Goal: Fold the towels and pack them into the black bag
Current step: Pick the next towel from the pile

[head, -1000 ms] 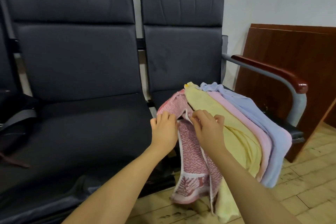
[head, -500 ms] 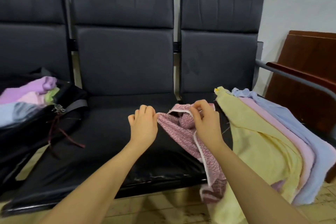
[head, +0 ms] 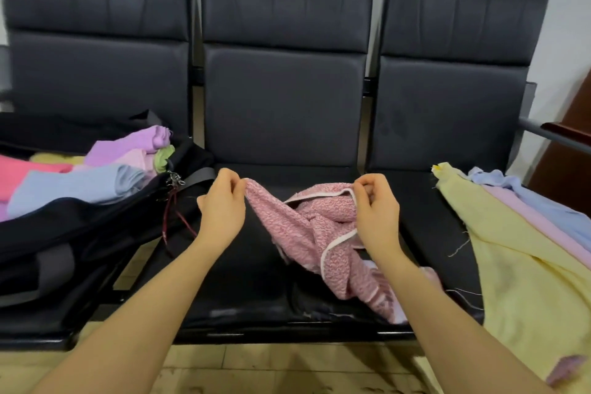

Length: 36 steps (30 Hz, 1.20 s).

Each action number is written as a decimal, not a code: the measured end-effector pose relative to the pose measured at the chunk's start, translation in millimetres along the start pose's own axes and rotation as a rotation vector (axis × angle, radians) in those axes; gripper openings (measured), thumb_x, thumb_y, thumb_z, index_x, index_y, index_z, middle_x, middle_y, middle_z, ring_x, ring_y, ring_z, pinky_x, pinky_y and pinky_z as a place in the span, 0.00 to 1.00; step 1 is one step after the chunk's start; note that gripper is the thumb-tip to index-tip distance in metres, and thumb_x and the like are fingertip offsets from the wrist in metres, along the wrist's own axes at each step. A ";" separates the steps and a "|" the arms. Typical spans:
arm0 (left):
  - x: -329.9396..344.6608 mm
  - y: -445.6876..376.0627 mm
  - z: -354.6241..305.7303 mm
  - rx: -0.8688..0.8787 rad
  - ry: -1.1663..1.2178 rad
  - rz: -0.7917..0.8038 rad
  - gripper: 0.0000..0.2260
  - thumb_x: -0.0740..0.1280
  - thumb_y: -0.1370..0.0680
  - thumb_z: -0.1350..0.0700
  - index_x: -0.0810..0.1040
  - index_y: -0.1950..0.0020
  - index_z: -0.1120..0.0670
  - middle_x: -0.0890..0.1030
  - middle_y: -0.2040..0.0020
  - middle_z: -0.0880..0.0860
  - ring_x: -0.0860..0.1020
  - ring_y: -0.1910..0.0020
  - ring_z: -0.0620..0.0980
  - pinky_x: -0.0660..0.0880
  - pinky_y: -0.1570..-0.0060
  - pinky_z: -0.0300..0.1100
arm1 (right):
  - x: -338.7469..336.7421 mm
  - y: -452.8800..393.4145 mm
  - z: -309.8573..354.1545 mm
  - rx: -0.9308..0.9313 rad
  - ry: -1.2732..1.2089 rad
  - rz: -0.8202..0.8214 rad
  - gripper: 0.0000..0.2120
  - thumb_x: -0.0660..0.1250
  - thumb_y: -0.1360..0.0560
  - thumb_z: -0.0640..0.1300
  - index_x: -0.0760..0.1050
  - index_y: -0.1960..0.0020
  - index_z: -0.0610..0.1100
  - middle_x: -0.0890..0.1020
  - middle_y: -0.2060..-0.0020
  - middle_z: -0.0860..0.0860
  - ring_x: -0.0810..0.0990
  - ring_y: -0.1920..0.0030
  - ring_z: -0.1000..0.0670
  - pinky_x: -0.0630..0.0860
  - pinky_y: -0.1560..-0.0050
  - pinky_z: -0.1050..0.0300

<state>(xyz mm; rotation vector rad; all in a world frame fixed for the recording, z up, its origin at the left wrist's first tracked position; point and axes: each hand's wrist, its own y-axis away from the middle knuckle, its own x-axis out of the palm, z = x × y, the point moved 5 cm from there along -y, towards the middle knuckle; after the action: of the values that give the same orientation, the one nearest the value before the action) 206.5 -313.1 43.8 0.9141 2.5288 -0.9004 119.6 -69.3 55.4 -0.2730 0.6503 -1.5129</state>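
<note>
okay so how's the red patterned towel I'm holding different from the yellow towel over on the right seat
The red patterned towel is speckled red and white with a white trim; the yellow towel is plain pale yellow. The red one is bunched and twisted over the middle seat, pinched by the left hand and right hand; the yellow one lies untouched, spread over the right seat's front edge. Neither is folded or in the black bag yet.

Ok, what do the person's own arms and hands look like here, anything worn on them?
Both forearms are bare as far as the frame shows: no sleeves, gloves, watch or bracelet visible. The left hand and right hand show no rings or markings that I can make out. Nails look short and unpainted, though they are small in this view.
</note>
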 end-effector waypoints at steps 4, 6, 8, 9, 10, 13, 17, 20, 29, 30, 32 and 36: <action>-11.5 6.7 17.3 -0.049 0.118 0.059 0.02 0.63 0.20 0.59 0.70 0.50 0.54 0.76 0.64 0.47 0.74 0.64 0.44 0.69 0.61 0.43 | 17.1 0.1 -7.9 -0.003 0.179 0.111 0.09 0.59 0.19 0.40 0.77 0.49 0.49 0.79 0.59 0.55 0.76 0.59 0.57 0.73 0.50 0.57; -8.8 10.1 27.2 -0.062 0.082 0.091 0.06 0.62 0.21 0.61 0.71 0.45 0.52 0.78 0.63 0.49 0.76 0.62 0.46 0.71 0.55 0.45 | 26.2 7.1 -15.5 -0.001 0.331 0.198 0.08 0.60 0.20 0.42 0.78 0.50 0.49 0.79 0.55 0.55 0.78 0.52 0.51 0.70 0.40 0.46; -1.9 12.1 34.4 -0.062 0.022 0.164 0.08 0.61 0.20 0.61 0.74 0.42 0.53 0.79 0.59 0.52 0.76 0.59 0.49 0.71 0.53 0.45 | 32.3 13.5 -20.9 0.046 0.394 0.279 0.01 0.66 0.23 0.47 0.75 0.51 0.52 0.77 0.55 0.56 0.77 0.50 0.51 0.66 0.36 0.46; 1.2 13.7 35.3 -0.069 0.013 0.202 0.08 0.61 0.20 0.60 0.76 0.43 0.53 0.79 0.57 0.52 0.76 0.59 0.49 0.71 0.54 0.42 | 34.5 15.8 -22.1 0.056 0.426 0.312 0.06 0.69 0.24 0.49 0.73 0.51 0.53 0.76 0.53 0.57 0.75 0.49 0.52 0.63 0.35 0.50; 4.2 15.0 35.4 -0.076 0.035 0.227 0.07 0.63 0.21 0.59 0.78 0.45 0.53 0.80 0.55 0.51 0.75 0.59 0.48 0.69 0.55 0.41 | 36.2 17.7 -22.3 0.050 0.445 0.349 0.09 0.70 0.25 0.48 0.71 0.49 0.53 0.74 0.52 0.57 0.73 0.48 0.52 0.61 0.36 0.53; 5.1 15.2 30.4 -0.094 0.100 0.198 0.04 0.70 0.24 0.52 0.79 0.56 0.52 0.78 0.60 0.45 0.75 0.61 0.44 0.70 0.59 0.39 | 35.2 18.7 -18.2 0.022 0.392 0.361 0.11 0.66 0.24 0.39 0.71 0.45 0.51 0.76 0.56 0.55 0.72 0.45 0.47 0.60 0.42 0.58; 1.1 12.7 27.7 -0.103 0.070 0.083 0.07 0.69 0.24 0.56 0.77 0.47 0.52 0.78 0.60 0.49 0.77 0.57 0.53 0.73 0.57 0.45 | 23.7 16.6 -6.9 -0.157 0.521 0.249 0.04 0.65 0.21 0.42 0.76 0.48 0.46 0.76 0.63 0.56 0.72 0.51 0.45 0.53 0.51 0.62; -0.1 9.0 29.7 -0.119 0.011 0.132 0.18 0.67 0.23 0.58 0.72 0.33 0.53 0.79 0.53 0.53 0.77 0.50 0.53 0.71 0.53 0.43 | 21.0 14.4 1.8 -0.345 0.613 0.142 0.02 0.69 0.25 0.41 0.79 0.56 0.45 0.77 0.58 0.51 0.76 0.57 0.48 0.55 0.50 0.58; -31.5 2.8 15.0 -0.083 0.270 0.083 0.04 0.71 0.26 0.60 0.83 0.56 0.50 0.83 0.57 0.47 0.80 0.55 0.42 0.72 0.54 0.31 | 9.3 8.6 22.8 0.140 0.001 0.124 0.08 0.68 0.24 0.44 0.80 0.60 0.44 0.82 0.63 0.48 0.79 0.60 0.52 0.77 0.52 0.53; -35.7 2.1 10.4 -0.091 0.345 0.079 0.05 0.72 0.26 0.61 0.83 0.56 0.50 0.83 0.57 0.48 0.80 0.55 0.43 0.73 0.52 0.33 | 6.6 7.5 28.5 0.188 -0.090 0.112 0.08 0.68 0.24 0.43 0.81 0.60 0.43 0.82 0.63 0.47 0.79 0.61 0.52 0.77 0.55 0.57; -44.9 -1.0 -0.1 -0.080 0.435 0.072 0.07 0.71 0.26 0.63 0.83 0.56 0.50 0.84 0.57 0.50 0.81 0.55 0.45 0.75 0.51 0.36 | 0.5 4.7 39.9 0.264 -0.222 0.077 0.07 0.69 0.24 0.42 0.81 0.59 0.40 0.82 0.64 0.46 0.79 0.62 0.54 0.76 0.59 0.66; -64.7 -9.9 -19.7 -0.073 0.527 0.069 0.09 0.69 0.26 0.66 0.83 0.54 0.53 0.83 0.58 0.48 0.80 0.57 0.41 0.75 0.53 0.35 | -7.4 -0.2 58.1 0.417 -0.432 0.026 0.05 0.70 0.25 0.40 0.81 0.59 0.41 0.82 0.66 0.50 0.79 0.66 0.58 0.74 0.64 0.69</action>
<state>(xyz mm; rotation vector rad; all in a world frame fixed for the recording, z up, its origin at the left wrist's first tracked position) 247.3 -336.4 93.5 1.3516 2.9081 -0.5972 151.9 -75.2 103.9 -0.2571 -0.0077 -1.4643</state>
